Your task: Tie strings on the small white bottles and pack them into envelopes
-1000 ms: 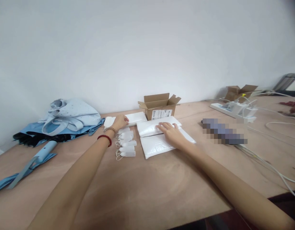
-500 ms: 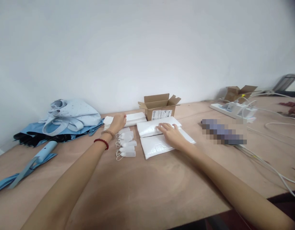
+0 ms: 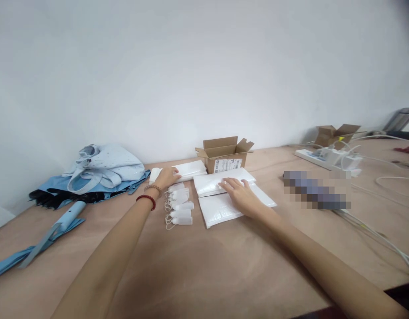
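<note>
My right hand [image 3: 240, 195] lies with spread fingers on a white padded envelope [image 3: 220, 210], its fingertips at the folded upper part. My left hand [image 3: 167, 177] is at the near edge of a flat white stack [image 3: 192, 169]; its fingers are bent, and whether they grip anything is hidden. Several small translucent white tags with string loops [image 3: 181, 213] lie in a column between my left wrist and the envelope. Behind the envelope stands an open cardboard box [image 3: 227, 159] with a printed label.
A light blue bag [image 3: 107, 166] lies on a blue umbrella [image 3: 66, 217] at the left. To the right are a blurred-out purple object [image 3: 313, 190], a white power strip [image 3: 310, 157] with cables, and another open cardboard box [image 3: 337, 135]. A wall rises behind.
The whole view has shifted slightly, so things sit lower and further right. My left hand has lowered onto the white stack's near edge. My right hand stays on the envelope.
</note>
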`<state>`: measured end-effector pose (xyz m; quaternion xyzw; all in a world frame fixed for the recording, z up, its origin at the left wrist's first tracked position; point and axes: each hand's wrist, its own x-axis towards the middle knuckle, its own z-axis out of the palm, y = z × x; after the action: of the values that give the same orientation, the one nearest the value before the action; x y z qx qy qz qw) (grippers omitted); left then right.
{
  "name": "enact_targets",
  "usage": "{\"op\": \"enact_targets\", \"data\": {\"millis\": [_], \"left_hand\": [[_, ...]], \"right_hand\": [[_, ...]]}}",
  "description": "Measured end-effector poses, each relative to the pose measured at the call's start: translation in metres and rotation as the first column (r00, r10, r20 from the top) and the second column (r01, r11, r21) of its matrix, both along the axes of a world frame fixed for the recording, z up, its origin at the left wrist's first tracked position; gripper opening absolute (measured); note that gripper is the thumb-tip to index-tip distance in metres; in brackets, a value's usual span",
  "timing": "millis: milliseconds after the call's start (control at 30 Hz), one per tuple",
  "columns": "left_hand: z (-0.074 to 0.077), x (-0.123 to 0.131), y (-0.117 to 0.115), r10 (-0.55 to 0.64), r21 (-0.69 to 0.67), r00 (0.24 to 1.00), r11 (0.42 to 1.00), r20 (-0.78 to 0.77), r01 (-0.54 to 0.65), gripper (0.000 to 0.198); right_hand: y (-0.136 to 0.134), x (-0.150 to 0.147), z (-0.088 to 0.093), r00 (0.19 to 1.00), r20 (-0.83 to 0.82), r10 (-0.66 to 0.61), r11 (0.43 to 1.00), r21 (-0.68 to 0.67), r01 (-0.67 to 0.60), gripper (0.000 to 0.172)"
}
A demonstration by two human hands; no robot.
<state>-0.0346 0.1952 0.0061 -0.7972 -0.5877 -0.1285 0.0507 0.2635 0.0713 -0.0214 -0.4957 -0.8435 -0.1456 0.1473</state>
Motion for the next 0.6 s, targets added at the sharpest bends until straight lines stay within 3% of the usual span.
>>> {"op": "enact_targets", "data": {"millis": [233, 400, 533, 600], "left_hand": [[0.003, 0.005, -0.005, -0.033, -0.011, 0.995, 0.999, -0.095, 0.032, 0.028], [0.016, 0.007, -0.013, -0.047, 0.048, 0.984, 0.997, -0.174, 0.056, 0.030], [0.027, 0.003, -0.040, -0.061, 0.148, 0.975, 0.985, -0.216, 0.094, 0.031], [0.026, 0.000, -0.063, -0.115, 0.240, 0.967, 0.956, -0.227, 0.170, 0.034]], "right_hand": [[-0.001, 0.002, 0.002, 1.000, -0.021, -0.017, 1.000, 0.004, 0.017, 0.055], [-0.002, 0.003, 0.004, 1.000, -0.025, -0.016, 1.000, 0.021, 0.016, 0.058], [-0.005, 0.001, 0.008, 0.998, -0.058, 0.006, 0.998, 0.055, -0.003, 0.057], [-0.010, -0.004, 0.012, 0.995, -0.088, 0.038, 0.994, 0.108, -0.028, 0.054]]}}
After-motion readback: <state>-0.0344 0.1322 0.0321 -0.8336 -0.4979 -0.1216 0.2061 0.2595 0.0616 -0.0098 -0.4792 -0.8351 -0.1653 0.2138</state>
